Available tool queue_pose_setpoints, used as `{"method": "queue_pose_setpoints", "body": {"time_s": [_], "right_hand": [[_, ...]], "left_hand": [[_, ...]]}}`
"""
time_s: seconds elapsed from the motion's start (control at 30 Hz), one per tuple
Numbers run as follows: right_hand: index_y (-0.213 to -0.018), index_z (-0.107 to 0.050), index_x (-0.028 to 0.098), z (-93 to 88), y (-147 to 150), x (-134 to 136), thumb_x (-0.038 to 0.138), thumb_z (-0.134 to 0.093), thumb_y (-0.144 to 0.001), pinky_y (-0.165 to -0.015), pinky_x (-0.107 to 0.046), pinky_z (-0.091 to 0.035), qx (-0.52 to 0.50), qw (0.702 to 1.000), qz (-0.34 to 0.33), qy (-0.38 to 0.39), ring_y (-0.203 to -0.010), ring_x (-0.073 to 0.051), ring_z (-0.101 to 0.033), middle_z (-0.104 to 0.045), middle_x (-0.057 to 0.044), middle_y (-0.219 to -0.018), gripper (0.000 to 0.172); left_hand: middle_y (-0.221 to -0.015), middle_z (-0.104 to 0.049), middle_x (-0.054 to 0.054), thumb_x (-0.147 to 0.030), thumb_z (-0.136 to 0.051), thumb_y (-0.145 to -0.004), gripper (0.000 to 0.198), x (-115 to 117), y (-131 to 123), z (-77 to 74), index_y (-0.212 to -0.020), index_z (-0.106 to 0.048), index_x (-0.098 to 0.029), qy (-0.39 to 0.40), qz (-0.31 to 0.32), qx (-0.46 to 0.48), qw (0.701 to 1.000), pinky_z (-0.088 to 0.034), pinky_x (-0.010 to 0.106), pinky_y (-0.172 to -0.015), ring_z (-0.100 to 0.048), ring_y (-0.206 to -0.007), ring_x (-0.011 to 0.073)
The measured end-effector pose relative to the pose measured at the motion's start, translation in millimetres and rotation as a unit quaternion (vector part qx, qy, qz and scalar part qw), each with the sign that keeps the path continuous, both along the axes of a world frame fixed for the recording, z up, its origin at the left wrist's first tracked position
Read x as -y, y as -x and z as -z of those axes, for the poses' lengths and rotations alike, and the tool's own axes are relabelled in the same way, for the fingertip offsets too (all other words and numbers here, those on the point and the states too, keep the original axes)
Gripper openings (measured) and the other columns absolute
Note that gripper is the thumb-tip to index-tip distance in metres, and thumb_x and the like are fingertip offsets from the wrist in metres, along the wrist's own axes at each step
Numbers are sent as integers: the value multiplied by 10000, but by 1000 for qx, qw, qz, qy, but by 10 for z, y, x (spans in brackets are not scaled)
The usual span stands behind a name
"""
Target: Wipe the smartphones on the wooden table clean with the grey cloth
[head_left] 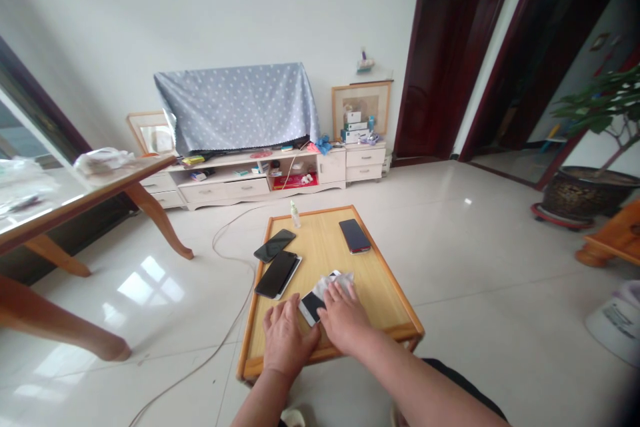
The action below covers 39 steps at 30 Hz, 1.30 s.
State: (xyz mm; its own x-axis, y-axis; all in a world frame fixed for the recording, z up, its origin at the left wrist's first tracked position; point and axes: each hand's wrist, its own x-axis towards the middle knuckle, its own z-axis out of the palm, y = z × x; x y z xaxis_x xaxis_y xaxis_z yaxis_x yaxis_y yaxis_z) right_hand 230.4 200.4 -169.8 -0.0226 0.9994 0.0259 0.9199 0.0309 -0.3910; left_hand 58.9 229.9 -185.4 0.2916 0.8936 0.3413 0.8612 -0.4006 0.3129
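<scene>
Pale wood of the low bench carries a white smartphone — it lies between the hands, half under a crumpled cloth. The right hand lies open, flat on that cloth; the left hand, open too, rests just beside the phone.

Two black phones are blocking the surface's left side; a bare strip is lying open beside a third phone.

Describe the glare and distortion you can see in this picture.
In the head view, window-shaped glare shines on the floor tiles, and the wide lens makes the wooden table and door frame lean near the picture's edges.
</scene>
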Motion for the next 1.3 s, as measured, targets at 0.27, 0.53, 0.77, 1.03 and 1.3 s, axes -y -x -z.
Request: {"method": "queue_pose_setpoints", "body": {"time_s": [0.27, 0.53, 0.77, 1.03, 1.3], "right_hand": [[-1255, -649, 228, -212, -198, 59, 250, -385, -965, -1020, -325, -435, -119, 985, 85, -91, -1152, -214, -613, -674, -75, -1248, 392], [-1168, -652, 256, -65, -69, 20, 424, -664, -830, -935, -364, -457, -88, 990, 88, -59, -1106, -271, -584, -623, -94, -1195, 379], [-812, -630, 221, 90, -133, -199, 234, -528, -873, -700, -264, -473, -214, 965, 123, -89, -768, -173, -641, -672, -21, -834, 120], [-1003, -654, 195, 159, -347, -330, 295, -435, -953, -683, -256, -482, -221, 954, 179, -98, -782, -178, -666, -732, -34, -890, 246], [-1092, -726, 252, -81, -159, -72, 306, -460, -965, -1089, -447, -296, -93, 990, 84, -64, -1342, -290, -422, -683, -77, -1252, 300]], "left_hand": [[-1209, -679, 109, -388, -689, -699, 621, 24, -11, -45, -1275, -532, -214, 13, -3, -1, 1000, -266, 496, -1133, -564, -1210, 308], [-1222, -674, 105, -397, -666, -726, 573, 33, -8, -74, -1255, -537, -219, 11, 7, 0, 1000, -283, 488, -1125, -555, -1228, 303], [-1237, -661, 98, -382, -652, -749, 590, 58, 19, -128, -1294, -519, -202, 17, 21, -7, 1000, -292, 476, -1115, -544, -1218, 295], [-1233, -660, 101, -377, -661, -734, 598, 41, 35, -87, -1291, -525, -206, 13, 23, 0, 1000, -273, 465, -1124, -529, -1232, 298], [-1253, -657, 104, -391, -662, -740, 604, 41, 43, -66, -1295, -518, -201, 13, 18, -5, 1000, -267, 473, -1132, -520, -1246, 297]]}}
